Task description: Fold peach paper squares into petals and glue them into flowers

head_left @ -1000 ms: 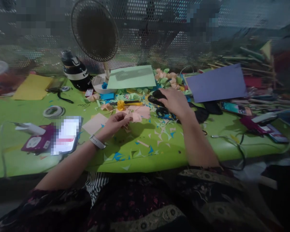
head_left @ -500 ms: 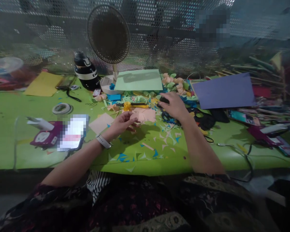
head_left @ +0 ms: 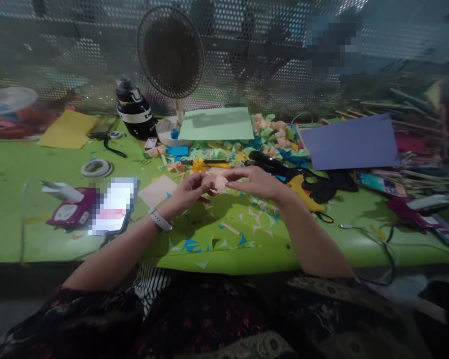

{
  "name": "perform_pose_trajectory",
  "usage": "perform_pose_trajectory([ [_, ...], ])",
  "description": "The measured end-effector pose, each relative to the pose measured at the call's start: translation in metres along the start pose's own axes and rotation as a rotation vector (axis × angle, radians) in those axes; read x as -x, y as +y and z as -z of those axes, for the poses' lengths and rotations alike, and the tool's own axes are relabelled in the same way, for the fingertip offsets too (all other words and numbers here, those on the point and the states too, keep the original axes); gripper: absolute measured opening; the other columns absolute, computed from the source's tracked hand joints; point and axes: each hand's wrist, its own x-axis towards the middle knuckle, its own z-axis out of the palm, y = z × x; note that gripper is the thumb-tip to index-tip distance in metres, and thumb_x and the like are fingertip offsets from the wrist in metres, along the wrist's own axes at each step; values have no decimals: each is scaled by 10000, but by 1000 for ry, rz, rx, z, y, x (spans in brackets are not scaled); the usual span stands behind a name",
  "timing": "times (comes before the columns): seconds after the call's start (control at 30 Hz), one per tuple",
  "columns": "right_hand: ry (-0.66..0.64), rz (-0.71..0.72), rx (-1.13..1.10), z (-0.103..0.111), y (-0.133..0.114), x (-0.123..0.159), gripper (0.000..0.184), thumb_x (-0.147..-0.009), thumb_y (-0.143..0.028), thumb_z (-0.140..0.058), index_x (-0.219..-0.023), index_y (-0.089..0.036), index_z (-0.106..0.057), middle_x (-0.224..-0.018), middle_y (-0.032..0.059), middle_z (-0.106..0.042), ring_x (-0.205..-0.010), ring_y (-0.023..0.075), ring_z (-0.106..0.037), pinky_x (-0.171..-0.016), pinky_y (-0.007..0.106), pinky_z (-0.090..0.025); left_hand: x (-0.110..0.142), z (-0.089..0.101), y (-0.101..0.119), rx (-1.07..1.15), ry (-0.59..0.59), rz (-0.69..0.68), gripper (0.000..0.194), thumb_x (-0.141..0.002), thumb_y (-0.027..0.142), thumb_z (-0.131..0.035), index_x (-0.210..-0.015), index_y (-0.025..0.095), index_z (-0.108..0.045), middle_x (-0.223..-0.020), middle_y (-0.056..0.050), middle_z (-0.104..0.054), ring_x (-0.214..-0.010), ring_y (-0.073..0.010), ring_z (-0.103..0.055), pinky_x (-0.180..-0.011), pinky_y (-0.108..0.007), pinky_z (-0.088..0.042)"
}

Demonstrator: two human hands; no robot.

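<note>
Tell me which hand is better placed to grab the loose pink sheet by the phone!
Probably the left hand: the loose pink sheet lies right beside it, while the right hand is farther away, beyond the left. But the left pinches a small pink paper, so its fingers look busy.

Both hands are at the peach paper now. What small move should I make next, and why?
I'd settle a light right-hand pinch on the edge of the peach paper while the left hand steadies it. The left fingers already hold one side, and the right hand's thumb and fingertips are at the other, though how firmly they grip is unclear.
</note>
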Motion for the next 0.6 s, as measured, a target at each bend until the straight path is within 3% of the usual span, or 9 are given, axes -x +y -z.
perform_pose_trajectory([
  [0.23,-26,72,-7,0,7,-1,320,-885,-361,-587,-1099,-187,-749,-1112,69,-747,-1010,231,-672,-895,344,-482,1,1,1,-21,4,1,478,-752,575,-744,-937,154,-612,-911,-41,-659,-819,-153,-666,-645,-254,-589],
  [0.6,-57,37,0,-1,-2,-1,305,-894,-391,-567,-1057,-210,-751,-1078,51,-747,-964,220,-661,-864,348,-468,0,0,-1,-26,0,2,517,-715,604,-760,-911,142,-639,-862,-39,-668,-791,-147,-658,-636,-249,-583],
])
